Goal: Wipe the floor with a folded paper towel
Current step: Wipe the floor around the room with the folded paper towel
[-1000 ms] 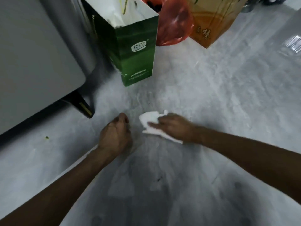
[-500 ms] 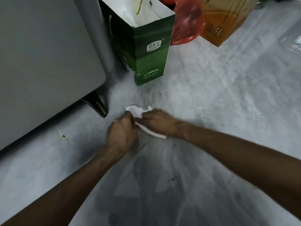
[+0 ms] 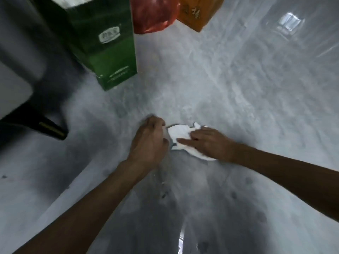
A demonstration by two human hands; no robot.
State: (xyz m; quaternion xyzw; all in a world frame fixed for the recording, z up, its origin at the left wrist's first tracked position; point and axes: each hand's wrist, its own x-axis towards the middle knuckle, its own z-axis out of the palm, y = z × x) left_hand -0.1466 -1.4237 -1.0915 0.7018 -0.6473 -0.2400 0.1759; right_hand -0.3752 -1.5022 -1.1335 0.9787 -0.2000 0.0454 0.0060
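Note:
A crumpled white paper towel (image 3: 180,133) lies on the grey marbled floor (image 3: 229,92) in the middle of the view. My right hand (image 3: 207,142) presses flat on its right part, fingers stretched over it. My left hand (image 3: 149,140) is curled right against the towel's left edge, its fingers hidden from view, so whether they pinch the towel does not show. The towel's lower right end sticks out below my right hand.
A green paper bag (image 3: 108,44) stands at the upper left, with a red plastic bag (image 3: 154,13) and an orange bag (image 3: 197,11) behind it. A grey cabinet with a dark foot (image 3: 49,129) fills the left. Small dark specks (image 3: 164,194) lie near my arms.
The view has shifted, so the bags and the cabinet sit further left. Both hands stay together on the towel, which has slid a little to the right, away from the cabinet foot.

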